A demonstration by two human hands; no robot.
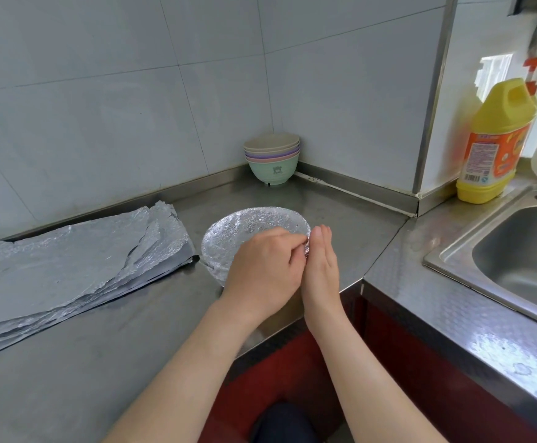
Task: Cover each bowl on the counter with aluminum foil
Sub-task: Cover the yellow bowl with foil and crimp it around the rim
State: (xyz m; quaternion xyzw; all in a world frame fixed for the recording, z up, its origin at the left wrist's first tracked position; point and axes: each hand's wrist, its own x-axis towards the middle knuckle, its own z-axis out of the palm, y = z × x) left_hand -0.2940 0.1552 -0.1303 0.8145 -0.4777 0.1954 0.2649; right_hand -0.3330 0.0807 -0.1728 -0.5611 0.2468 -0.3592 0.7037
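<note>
While the left hand (264, 270) pinches the crinkled edge on the near right side of the foil-wrapped bowl (248, 228), fingers curled round the fold, the right hand (321, 266) lies flat against that same side, fingers straight and together, pressing the foil inward. The bowl sits on the steel tabletop (101, 346) close to its front edge, its top fully skinned in foil. This looks like the crimping step on one bowl, nearly done: only the rim under the hands seems left to tuck.

Behind the wrapped bowl, in the wall corner, a stack of bowls (273, 158) waits uncovered, so most of the task appears to lie ahead. To the left of the wrapped bowl lies a pile of foil sheets (69, 266).

The next move likely calls for releasing the rim, sliding this bowl aside, lifting one bowl off the stack and peeling a single sheet from the pile without dragging its neighbours.
</note>
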